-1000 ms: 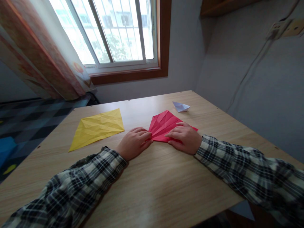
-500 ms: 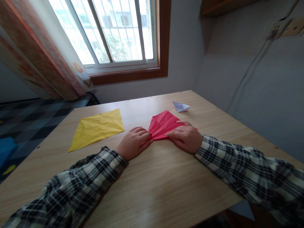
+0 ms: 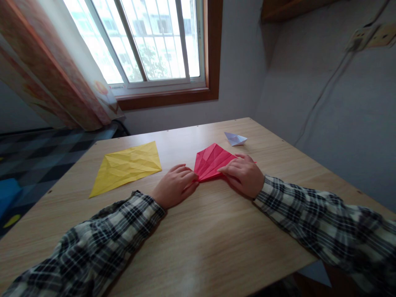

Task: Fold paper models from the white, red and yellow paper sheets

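The red paper (image 3: 212, 163) is pressed down by both hands, and nothing is lifted off the desk (image 3: 198, 243). The near tip of the red paper is pinned under the fingertips of the left hand (image 3: 175, 186), which is laid flat with the fingers close together and only a little bent. The right side of the red paper is covered by the right hand (image 3: 244, 175), whose fingers are stretched out flat across the folds, so no pinch is made there either. The two hands are set just beside each other, with the pointed tip of the paper between them. The red paper is creased with many lines and is spread out like a fan, and it is found near the middle of the desk, a bit toward the far edge. A yellow paper (image 3: 127, 166) with folds in it is laid flat toward the left edge of the desk, well apart from the right hand and near the left one. A small white paper boat (image 3: 235, 139) is seen close to the far right corner of the desk, just past the red paper but not touching it. Both arms are covered by checked sleeves (image 3: 312, 222). A window (image 3: 148, 41) and a curtain (image 3: 46, 74) are seen beyond the far edge.
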### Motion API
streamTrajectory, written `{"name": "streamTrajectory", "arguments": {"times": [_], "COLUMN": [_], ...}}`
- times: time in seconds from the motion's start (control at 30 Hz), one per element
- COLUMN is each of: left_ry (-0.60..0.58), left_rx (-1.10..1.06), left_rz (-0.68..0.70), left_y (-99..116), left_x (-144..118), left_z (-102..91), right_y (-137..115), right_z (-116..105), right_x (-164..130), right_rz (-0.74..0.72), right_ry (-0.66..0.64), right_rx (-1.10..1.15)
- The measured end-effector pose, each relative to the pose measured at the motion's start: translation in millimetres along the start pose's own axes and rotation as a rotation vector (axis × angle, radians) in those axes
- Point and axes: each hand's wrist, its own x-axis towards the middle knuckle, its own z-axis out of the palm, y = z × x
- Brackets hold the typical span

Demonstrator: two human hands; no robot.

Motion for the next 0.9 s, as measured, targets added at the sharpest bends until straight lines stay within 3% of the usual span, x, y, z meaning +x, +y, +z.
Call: {"name": "streamTrajectory", "arguments": {"times": [0.6,0.9], "left_ry": [-0.036,-0.065], "left_rx": [-0.072,-0.104], "left_rz": [-0.012,-0.066], "left_y": [-2.6,-3.8], "left_x": [1.9,1.3], "left_z": [-0.2,2.6], "right_y": [-2.3,-6.9], "right_z": [0.2,-0.7], "right_x": [0.2,0.8], "right_rz": [0.059,-0.275], "right_ry": [0.07,0.207], "right_rx": [-0.047,-0.014]}}
